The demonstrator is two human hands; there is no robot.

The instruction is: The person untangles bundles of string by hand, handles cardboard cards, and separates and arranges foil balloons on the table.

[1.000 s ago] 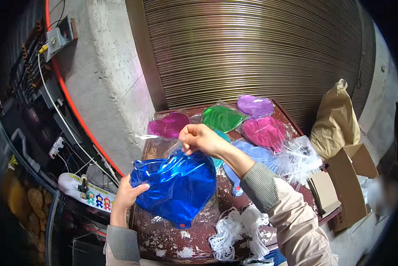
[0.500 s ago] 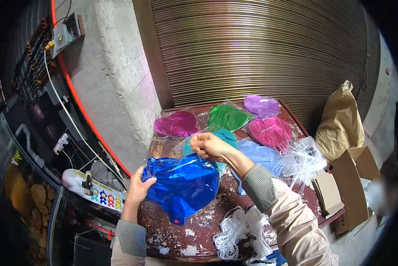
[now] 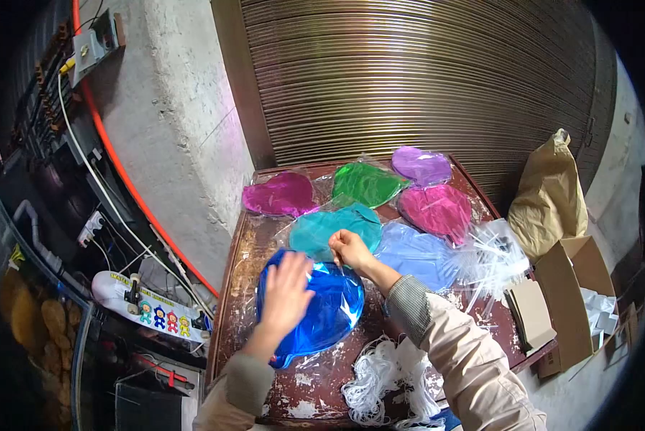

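A shiny blue foil balloon (image 3: 337,305), flat and uninflated, lies on the worn red-brown table (image 3: 304,409). Spread over its left part is my left hand (image 3: 286,287), smeared by motion, its fingers stretched out. My right hand (image 3: 352,250) is closed in a pinch just above the balloon's upper edge. Whatever sits between those fingertips is too thin and clear to make out. Directly behind, a teal flat balloon (image 3: 322,228) rests in clear plastic, and a pale blue one (image 3: 416,258) lies to the right of my right hand.
Along the back lie magenta (image 3: 283,194), green (image 3: 365,184), purple (image 3: 421,165) and pink (image 3: 437,213) packs. White sticks (image 3: 491,255) and card sheets (image 3: 531,316) sit at right, white string (image 3: 372,381) in front. A cardboard box (image 3: 567,309) and brown sack (image 3: 550,201) stand beside the table.
My left hand has let go of the balloon's left edge and moved right, over its surface. The blue balloon now lies flatter and turned. My right hand has moved slightly down and right.
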